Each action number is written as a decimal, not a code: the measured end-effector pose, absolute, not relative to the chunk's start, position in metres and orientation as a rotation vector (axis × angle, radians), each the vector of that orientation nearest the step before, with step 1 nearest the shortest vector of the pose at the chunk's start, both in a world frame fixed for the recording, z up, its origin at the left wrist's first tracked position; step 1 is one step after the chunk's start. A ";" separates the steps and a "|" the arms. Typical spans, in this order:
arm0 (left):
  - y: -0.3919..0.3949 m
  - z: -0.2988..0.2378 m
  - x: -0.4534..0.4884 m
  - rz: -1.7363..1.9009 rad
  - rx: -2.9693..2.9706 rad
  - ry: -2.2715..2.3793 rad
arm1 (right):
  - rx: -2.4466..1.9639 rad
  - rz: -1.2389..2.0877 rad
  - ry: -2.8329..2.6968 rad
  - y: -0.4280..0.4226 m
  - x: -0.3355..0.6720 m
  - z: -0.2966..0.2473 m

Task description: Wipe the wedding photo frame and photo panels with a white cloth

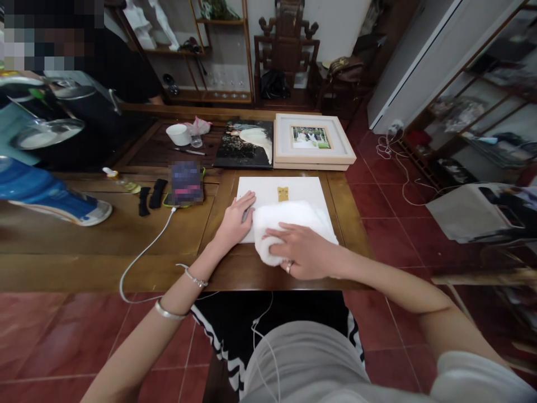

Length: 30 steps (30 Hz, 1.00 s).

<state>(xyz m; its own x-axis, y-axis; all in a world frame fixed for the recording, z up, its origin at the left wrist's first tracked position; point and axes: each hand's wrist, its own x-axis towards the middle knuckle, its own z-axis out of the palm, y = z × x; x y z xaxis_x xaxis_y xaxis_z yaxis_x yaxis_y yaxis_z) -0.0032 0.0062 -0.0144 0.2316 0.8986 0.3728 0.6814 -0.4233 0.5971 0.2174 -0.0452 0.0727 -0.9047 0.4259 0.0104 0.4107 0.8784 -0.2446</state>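
A white rectangular panel point(262, 187) lies flat on the wooden table in front of me, with a small gold-coloured metal plate point(283, 193) on it. My left hand point(237, 219) rests at the panel's left edge, its fingers stretched out and pointing away from me. Over the panel's near right part spreads a folded white towel point(289, 212), bunched up at its left end. My right hand point(298, 250) grips this bunched end, fingers pressed into the cloth. The towel hides much of the panel's near side.
Behind the panel lie a framed photo point(311, 139) and a dark photo board point(247, 144). To the left are a phone point(184, 183) with a charging cable point(146, 252), black straps point(157, 193), a small bottle point(123, 182), a white bowl point(178, 134) and a blue package point(46, 190). Across the table stands a person point(121, 61).
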 end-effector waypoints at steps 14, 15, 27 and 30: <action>0.001 -0.009 -0.002 1.148 2.053 1.454 | -0.966 0.195 -2.771 0.035 0.179 0.042; 0.001 -0.010 -0.003 1.177 2.035 1.443 | -0.897 0.206 -2.800 0.029 0.177 0.041; 0.002 -0.012 0.000 1.055 2.073 1.481 | -0.547 0.677 -2.964 -0.021 0.230 0.079; 0.004 -0.014 0.001 0.991 2.114 1.505 | -0.882 0.597 -2.894 -0.003 0.239 0.083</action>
